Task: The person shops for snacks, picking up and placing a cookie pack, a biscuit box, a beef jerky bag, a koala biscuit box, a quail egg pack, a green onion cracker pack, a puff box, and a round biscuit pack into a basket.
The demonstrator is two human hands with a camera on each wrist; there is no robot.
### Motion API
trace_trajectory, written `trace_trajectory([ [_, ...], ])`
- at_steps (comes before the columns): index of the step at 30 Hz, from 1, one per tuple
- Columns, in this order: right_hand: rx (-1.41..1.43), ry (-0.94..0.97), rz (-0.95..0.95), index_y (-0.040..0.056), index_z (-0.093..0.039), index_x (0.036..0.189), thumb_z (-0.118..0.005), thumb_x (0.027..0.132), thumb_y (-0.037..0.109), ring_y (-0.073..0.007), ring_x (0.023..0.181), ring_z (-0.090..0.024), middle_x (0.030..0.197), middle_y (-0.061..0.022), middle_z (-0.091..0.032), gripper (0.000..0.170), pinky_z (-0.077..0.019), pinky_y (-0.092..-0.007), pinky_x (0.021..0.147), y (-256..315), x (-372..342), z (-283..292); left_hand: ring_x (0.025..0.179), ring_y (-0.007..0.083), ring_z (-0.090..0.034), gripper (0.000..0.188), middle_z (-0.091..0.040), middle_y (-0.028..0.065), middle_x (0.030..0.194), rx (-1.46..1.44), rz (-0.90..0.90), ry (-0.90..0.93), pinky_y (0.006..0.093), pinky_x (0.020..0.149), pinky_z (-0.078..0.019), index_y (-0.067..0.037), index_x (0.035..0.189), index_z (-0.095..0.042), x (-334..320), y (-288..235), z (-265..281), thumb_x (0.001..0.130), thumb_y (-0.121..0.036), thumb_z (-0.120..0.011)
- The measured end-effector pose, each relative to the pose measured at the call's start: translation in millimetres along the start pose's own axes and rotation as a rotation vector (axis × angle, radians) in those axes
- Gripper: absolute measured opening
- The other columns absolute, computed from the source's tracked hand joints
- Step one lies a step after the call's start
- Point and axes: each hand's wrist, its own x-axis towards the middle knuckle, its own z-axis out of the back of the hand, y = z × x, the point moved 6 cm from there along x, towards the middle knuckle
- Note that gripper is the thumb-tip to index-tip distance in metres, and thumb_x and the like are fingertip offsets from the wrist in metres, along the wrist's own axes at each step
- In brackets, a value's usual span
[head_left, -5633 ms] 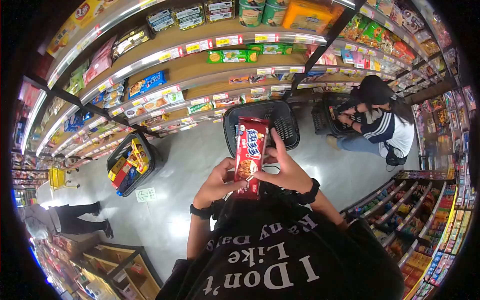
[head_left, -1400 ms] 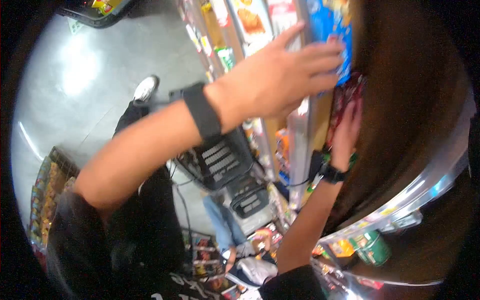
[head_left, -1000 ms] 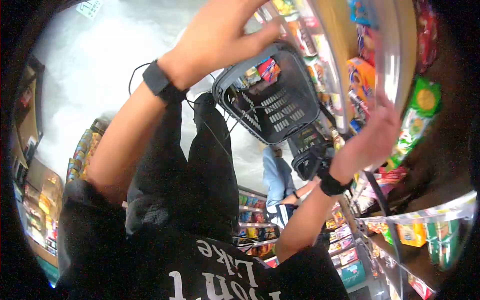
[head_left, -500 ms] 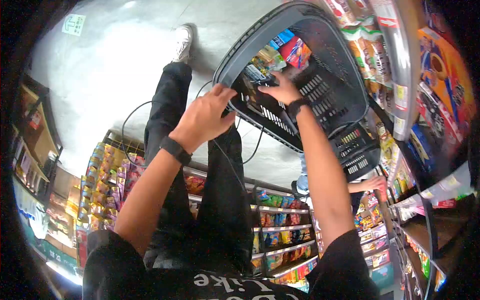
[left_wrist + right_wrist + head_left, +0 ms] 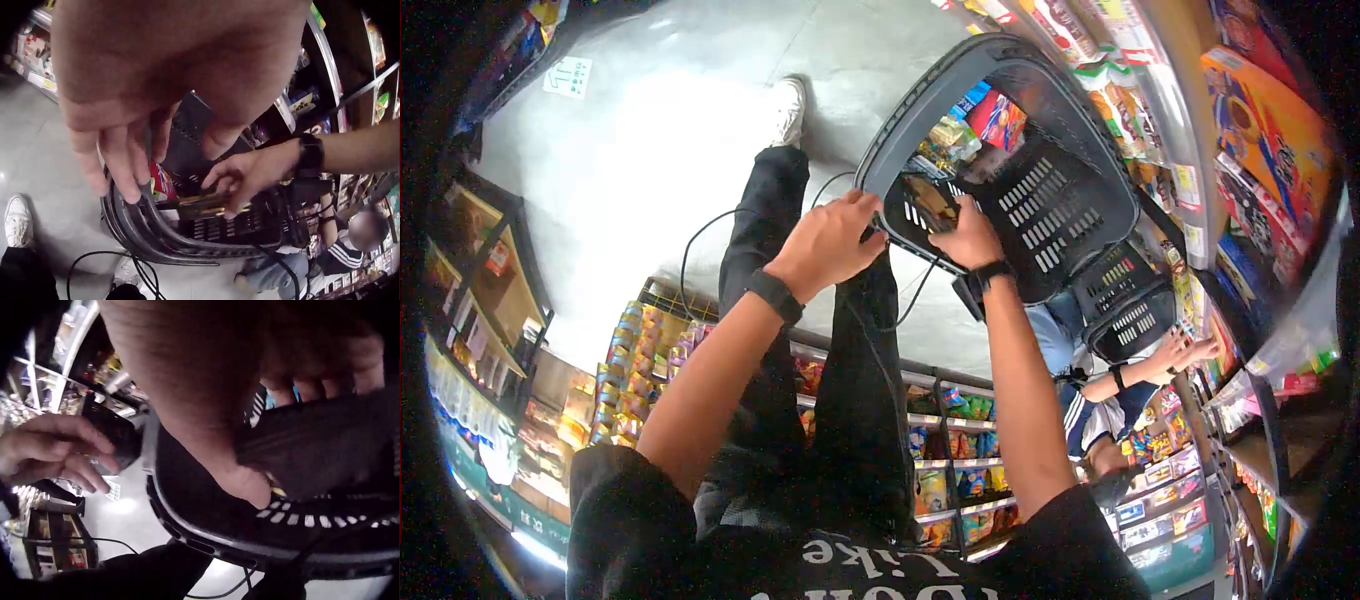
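My right hand (image 5: 972, 236) is inside the black shopping basket (image 5: 897, 130), near its left wall. Its thumb and fingers pinch a flat dark brown packet (image 5: 325, 447), which shows gold edges in the left wrist view; its label is not visible. My left hand (image 5: 828, 245) lies at the basket's rim, fingers loosely extended over it and gripping nothing. Toward the basket's far end lie a red snack packet (image 5: 998, 122), a clear packet with gold wrappers (image 5: 951, 140) and a blue packet (image 5: 971, 100).
Shelves of snacks (image 5: 1120, 105) run along the right, close to the basket. Another person (image 5: 1100, 420) crouches beside a second basket (image 5: 1135, 325). A black cable (image 5: 687, 262) loops near my legs. A display of small wrapped goods (image 5: 635, 365) stands at left.
Both hands held a red packet earlier, then reached into a shelf. They have since come down to the basket. In the last half second my right hand drew back slightly, with the dark packet now showing.
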Motion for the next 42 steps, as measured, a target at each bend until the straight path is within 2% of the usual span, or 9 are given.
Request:
trace_trajectory([
  [3, -0.042, -0.246, 0.201, 0.0034, -0.047, 0.137, -0.081, 0.072, 0.013, -0.0399, 0.114, -0.058, 0.122, -0.0229, -0.061, 0.075, -0.0472, -0.0454, 0.098, 34, -75, 63, 0.095, 0.032, -0.069, 0.048, -0.066, 0.0188, 0.117, -0.121, 0.069, -0.06, 0.0391, 0.082, -0.0545, 0.002, 0.128, -0.054, -2, 2, 10, 0.093, -0.029, -0.069],
  [6, 0.012, -0.355, 0.353, 0.0045, -0.045, 0.143, -0.077, 0.072, 0.006, -0.04, 0.115, -0.055, 0.125, -0.0195, -0.059, 0.078, -0.0439, -0.0471, 0.101, 73, -150, 126, 0.1, 0.0217, -0.068, 0.055, -0.066, 0.0147, 0.119, -0.676, 0.237, -0.02, 0.035, 0.083, -0.0543, 0.004, 0.133, -0.052, -4, -14, 22, 0.096, -0.033, -0.069],
  [10, -0.065, -0.429, 0.434, 0.0067, -0.048, 0.143, -0.078, 0.07, 0.004, -0.0367, 0.111, -0.055, 0.124, -0.0141, -0.062, 0.079, -0.0423, -0.0464, 0.102, 104, -210, 180, 0.11, 0.0161, -0.063, 0.049, -0.063, 0.0114, 0.126, -1.214, 0.029, 0.127, 0.033, 0.089, -0.0547, 0.005, 0.135, -0.05, -21, -95, 69, 0.099, -0.026, -0.065],
  [17, -0.108, -0.756, 0.627, 0.0083, -0.051, 0.141, -0.088, 0.066, 0.013, -0.0352, 0.126, -0.05, 0.132, -0.0124, -0.06, 0.084, -0.0296, -0.0587, 0.114, 175, -255, 251, 0.098, 0.0106, -0.065, 0.027, -0.07, 0.0055, 0.109, -1.198, -0.2, -0.155, 0.0265, 0.086, -0.0539, 0.004, 0.12, -0.061, -38, -154, 149, 0.096, -0.007, -0.068],
  [22, 0.39, -0.872, 0.665, 0.0013, -0.048, 0.14, -0.092, 0.063, 0.016, -0.0362, 0.134, -0.044, 0.144, -0.0169, -0.05, 0.09, -0.0325, -0.0468, 0.115, 191, -258, 274, 0.103, 0.0109, -0.064, 0.03, -0.071, 0.0058, 0.113, -1.278, -0.391, -0.282, 0.0284, 0.094, -0.0514, 0.003, 0.123, -0.061, -55, -177, 201, 0.095, -0.005, -0.069],
  [24, 0.215, -0.942, 0.694, 0.0016, -0.045, 0.142, -0.092, 0.064, 0.015, -0.0354, 0.138, -0.041, 0.148, -0.0187, -0.045, 0.093, -0.0334, -0.0456, 0.115, 210, -266, 282, 0.104, 0.0132, -0.065, 0.03, -0.07, 0.0082, 0.114, -1.255, -0.434, -0.354, 0.03, 0.094, -0.0521, 0.004, 0.124, -0.061, -64, -188, 221, 0.096, -0.005, -0.067],
  [29, 0.565, -0.838, 0.809, 0.001, -0.035, 0.149, -0.083, 0.077, 0.007, -0.0277, 0.136, -0.041, 0.15, -0.0165, -0.037, 0.087, -0.0352, -0.04, 0.113, 251, -262, 294, 0.102, 0.0135, -0.065, 0.028, -0.07, 0.0087, 0.113, -1.291, -0.523, -0.455, 0.0303, 0.092, -0.0537, 0.005, 0.123, -0.061, -89, -192, 273, 0.098, -0.006, -0.064],
  [35, 0.9, -0.599, 0.834, 0.0012, -0.03, 0.149, -0.064, 0.091, -0.007, -0.0104, 0.087, -0.058, 0.115, -0.0107, -0.059, 0.068, -0.0488, -0.0227, 0.074, 320, -280, 308, 0.1, 0.0131, -0.065, 0.027, -0.07, 0.0079, 0.111, -1.312, -0.544, -0.592, 0.0303, 0.092, -0.0534, 0.004, 0.122, -0.063, -125, -185, 324, 0.098, -0.008, -0.065],
  [42, 0.776, -0.554, 1.033, -0.0017, -0.034, 0.146, -0.062, 0.091, -0.006, -0.0208, 0.119, -0.056, 0.131, -0.0173, -0.055, 0.062, -0.0444, -0.034, 0.103, 375, -323, 325, 0.092, 0.0075, -0.062, 0.019, -0.069, 0.0029, 0.102, -1.172, -0.656, -0.796, 0.024, 0.083, -0.0495, 0.001, 0.109, -0.064, -172, -207, 392, 0.095, -0.01, -0.07],
])
